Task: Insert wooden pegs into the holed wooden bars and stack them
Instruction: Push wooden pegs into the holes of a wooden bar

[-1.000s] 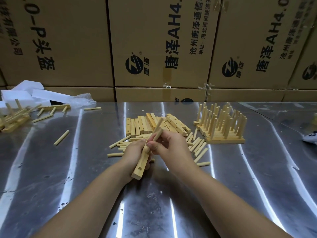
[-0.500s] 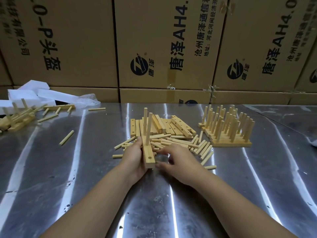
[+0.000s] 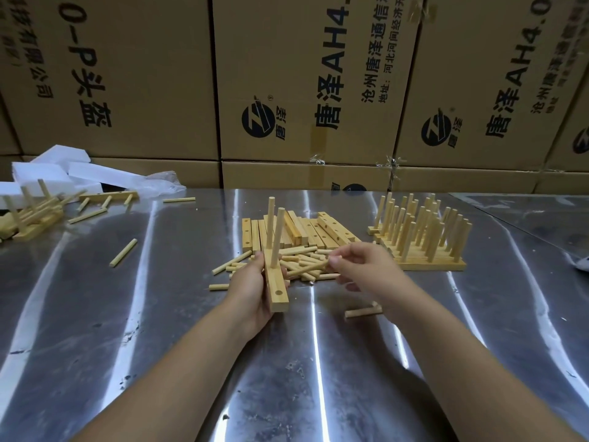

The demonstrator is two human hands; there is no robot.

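At centre, left hand [image 3: 251, 291] grips a two-pegged holed bar [image 3: 278, 290]; right hand [image 3: 360, 266], at 3 o'clock, pinches a loose peg [image 3: 310, 268]. Likely light, stiff: pinch near one end

Dim, warm light; streaky glare on the metal table [image 3: 127, 314].

Single head-worn wide-angle view, close above the metal table [image 3: 478, 346], angled forward and down.
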